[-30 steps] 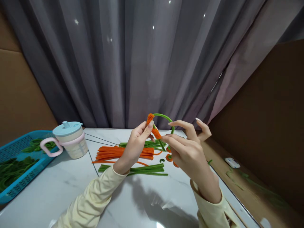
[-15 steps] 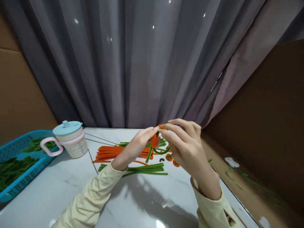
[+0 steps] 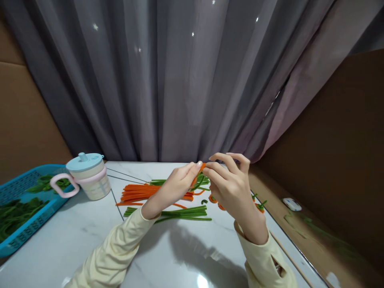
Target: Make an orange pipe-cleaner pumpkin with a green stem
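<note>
My left hand pinches a small piece of orange and green pipe cleaner above the table. My right hand meets it there, its thumb and index finger closed at the orange part while the other fingers stay raised. Much of the piece is hidden behind the fingers. Below lies a bundle of orange pipe cleaners. Green pipe cleaners lie nearer to me, and more green ones are behind. A short green curl and small orange coiled pieces rest beneath my right hand.
At the left are a cup with a blue lid and pink handle, and a blue basket holding green stuff. A white object sits on cardboard beyond the table's right edge. A grey curtain hangs behind.
My right hand has shifted slightly left and its fingers have curled more over the piece. The held piece has turned, showing less orange. Orange and green pieces now show right of my right wrist.
</note>
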`<control>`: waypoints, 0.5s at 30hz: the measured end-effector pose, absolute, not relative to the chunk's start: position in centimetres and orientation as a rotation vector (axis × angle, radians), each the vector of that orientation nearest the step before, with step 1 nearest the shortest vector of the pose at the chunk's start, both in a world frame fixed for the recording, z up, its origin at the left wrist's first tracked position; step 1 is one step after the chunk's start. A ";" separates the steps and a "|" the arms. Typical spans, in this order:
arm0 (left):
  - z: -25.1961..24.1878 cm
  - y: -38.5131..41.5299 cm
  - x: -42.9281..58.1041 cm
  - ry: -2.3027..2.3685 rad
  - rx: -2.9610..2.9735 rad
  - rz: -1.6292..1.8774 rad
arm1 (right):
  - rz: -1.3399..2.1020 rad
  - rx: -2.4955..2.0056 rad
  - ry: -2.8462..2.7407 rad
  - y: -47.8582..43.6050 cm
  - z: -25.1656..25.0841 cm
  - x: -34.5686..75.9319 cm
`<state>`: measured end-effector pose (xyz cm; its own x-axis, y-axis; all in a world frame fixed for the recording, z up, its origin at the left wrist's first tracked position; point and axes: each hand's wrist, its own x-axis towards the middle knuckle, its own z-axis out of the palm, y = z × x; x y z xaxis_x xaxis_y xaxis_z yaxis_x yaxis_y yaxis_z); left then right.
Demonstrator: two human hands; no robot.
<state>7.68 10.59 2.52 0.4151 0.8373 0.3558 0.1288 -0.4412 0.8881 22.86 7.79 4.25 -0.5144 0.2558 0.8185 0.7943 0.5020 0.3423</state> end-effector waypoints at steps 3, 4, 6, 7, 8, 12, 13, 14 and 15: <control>2.8 10.6 7.4 0.863 1.902 1.044 | -0.921 -0.909 -1.956 7.8 4.2 22.8; 2.9 10.6 7.3 0.867 1.914 1.028 | -0.904 -0.927 -1.931 7.8 4.2 22.9; 3.1 10.8 7.0 0.847 1.926 0.998 | -0.869 -0.975 -1.884 7.7 4.2 23.1; 3.2 10.9 6.9 0.827 1.921 0.975 | -0.853 -1.003 -1.862 7.7 4.2 23.3; 3.3 11.0 6.7 0.807 1.905 0.943 | -0.835 -1.036 -1.844 7.8 4.2 23.5; 3.7 11.5 6.4 0.803 1.783 0.850 | -0.633 -1.195 -1.871 7.8 4.2 24.8; 3.7 11.6 6.3 0.809 1.761 0.853 | -0.535 -1.231 -1.914 7.8 4.2 25.1; 3.7 11.6 6.3 0.816 1.752 0.864 | -0.426 -1.263 -1.971 7.7 4.3 25.4; 3.7 11.7 6.3 0.828 1.757 0.877 | -0.315 -1.284 -2.035 7.5 4.4 25.5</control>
